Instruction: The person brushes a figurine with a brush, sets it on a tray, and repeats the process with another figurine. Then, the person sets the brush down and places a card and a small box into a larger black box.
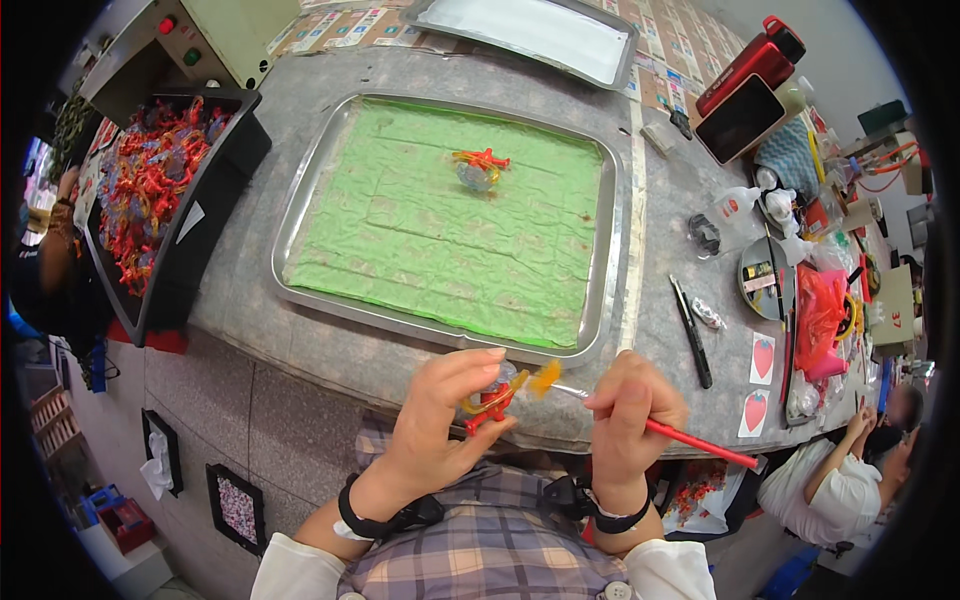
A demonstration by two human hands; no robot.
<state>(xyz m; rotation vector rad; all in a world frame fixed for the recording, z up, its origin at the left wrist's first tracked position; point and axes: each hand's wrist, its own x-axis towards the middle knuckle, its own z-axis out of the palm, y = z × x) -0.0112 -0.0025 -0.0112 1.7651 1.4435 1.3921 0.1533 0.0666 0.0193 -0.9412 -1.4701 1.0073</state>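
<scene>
Close to the table's front edge, my left hand [440,415] pinches a small plastic figure [494,398] with red, yellow and clear bluish parts. My right hand [635,405] grips a paintbrush [700,441] with a red handle. Its yellow-orange bristles point left, just beside the figure; whether they touch it I cannot tell. A similar figure [480,170] rests on the green cloth [440,230] lining a metal tray [305,215] beyond my hands. Fingers hide part of the held figure.
At left, a black bin [190,240] is heaped with red and clear pieces. Another metal tray [520,35] lies at the far side. To the right are a black pen [691,332], strawberry cards [757,385], a phone [740,118], a red bottle [750,65] and a clear bottle [730,215].
</scene>
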